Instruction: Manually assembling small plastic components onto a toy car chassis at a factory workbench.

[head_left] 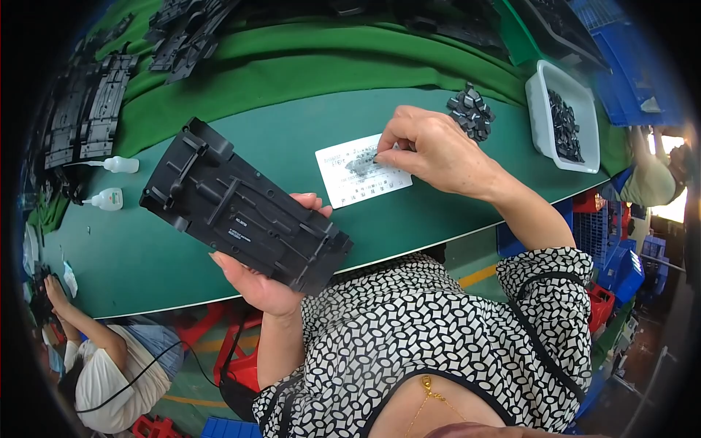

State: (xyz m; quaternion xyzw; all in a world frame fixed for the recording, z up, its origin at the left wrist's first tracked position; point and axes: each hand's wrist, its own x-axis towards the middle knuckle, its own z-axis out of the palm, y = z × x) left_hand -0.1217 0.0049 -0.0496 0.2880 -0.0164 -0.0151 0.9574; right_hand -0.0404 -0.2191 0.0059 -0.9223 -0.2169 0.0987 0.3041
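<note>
My left hand grips a long black molded plastic chassis, thumb along one long side and fingertips showing at the other. It is held tilted above the table's near edge, its ribbed face with small white print turned up. To the right of it lies a white sheet of printed labels, flat on the table. Over the sheet's right side, thumb and fingers of my right hand are closed in a pinch. Whatever sits between those fingertips is too small to make out.
A pile of small black parts lies beyond my right hand; a white bin holds more. Two small white bottles stand left. Black chassis parts rest on green cloth. Another person works at lower left.
</note>
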